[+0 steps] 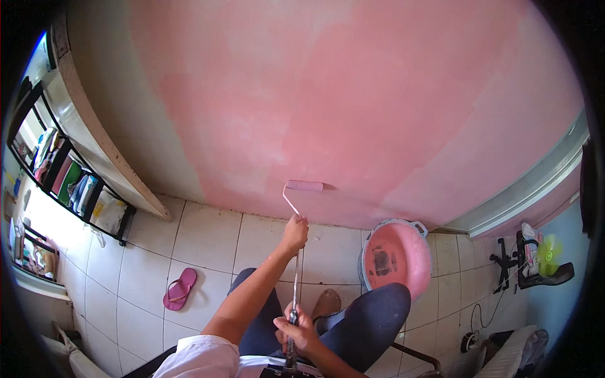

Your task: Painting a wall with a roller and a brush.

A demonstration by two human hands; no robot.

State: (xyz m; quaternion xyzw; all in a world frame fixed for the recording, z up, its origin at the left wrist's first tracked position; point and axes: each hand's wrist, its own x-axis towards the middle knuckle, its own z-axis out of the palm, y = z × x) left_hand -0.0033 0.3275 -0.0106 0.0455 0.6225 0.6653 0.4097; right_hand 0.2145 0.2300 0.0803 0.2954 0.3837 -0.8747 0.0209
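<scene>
Paint roller [305, 186] ahead of both hands, its pale mauve cylinder low at the patchy pink wall [353, 113] — the left hand [295, 233] wrapped around the thin rod, the right hand [299, 332] curled on the dark handle near the body. Smooth square floor tiles [208, 233] lie open leftward, past a rubber flip-flop [181, 290]; rightward, a rounded basin [406, 246] (pink-coated inside) crowds the wall's bottom edge.

The left hand [295, 234] hides a stretch of the thin roller rod [296, 280].
</scene>
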